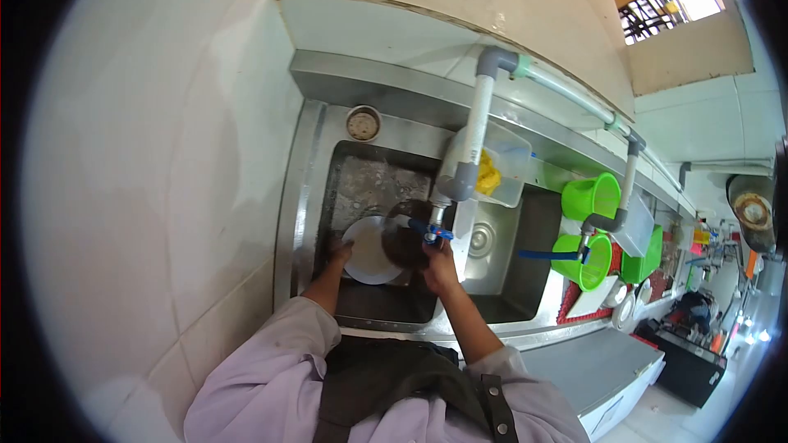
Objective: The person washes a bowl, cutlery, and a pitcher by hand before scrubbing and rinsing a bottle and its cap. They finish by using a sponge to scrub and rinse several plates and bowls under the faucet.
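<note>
One white plate [365,261] is sitting in the sink [361,179], left hand [338,251] gripping it; right hand [441,267] is touching the blue tap [435,232], grip unclear.

Dressed in a pale lilac long-sleeved shirt [246,394], sleeves [305,320] pushed back from the wrists. Over it, a dark grey apron [394,381] with a broad strap [495,410] carrying small round metal studs.
</note>
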Action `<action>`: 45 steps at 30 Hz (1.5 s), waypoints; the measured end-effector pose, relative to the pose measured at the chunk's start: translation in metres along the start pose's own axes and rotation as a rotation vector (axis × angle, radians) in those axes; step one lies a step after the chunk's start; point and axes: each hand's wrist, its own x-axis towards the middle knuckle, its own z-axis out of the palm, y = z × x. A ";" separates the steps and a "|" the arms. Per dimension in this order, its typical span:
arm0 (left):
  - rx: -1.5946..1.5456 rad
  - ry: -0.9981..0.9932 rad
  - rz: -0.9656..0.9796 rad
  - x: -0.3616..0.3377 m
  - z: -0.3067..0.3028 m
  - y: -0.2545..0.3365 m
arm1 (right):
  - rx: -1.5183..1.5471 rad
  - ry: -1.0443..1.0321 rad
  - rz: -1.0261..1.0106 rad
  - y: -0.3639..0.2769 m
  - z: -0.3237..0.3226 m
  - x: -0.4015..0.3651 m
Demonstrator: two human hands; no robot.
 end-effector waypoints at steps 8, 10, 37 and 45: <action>-0.082 -0.216 0.093 0.008 -0.060 0.189 | 0.205 0.156 0.049 -0.043 -0.061 -0.108; -0.121 -0.210 0.081 0.007 -0.067 0.210 | 0.361 0.203 -0.042 -0.054 -0.081 -0.120; -0.792 0.376 0.063 -0.178 -0.160 0.213 | -0.389 0.869 -0.298 0.025 -0.230 0.048; -0.730 0.459 0.015 -0.195 -0.142 0.225 | -0.129 0.954 -0.656 -0.017 -0.261 -0.121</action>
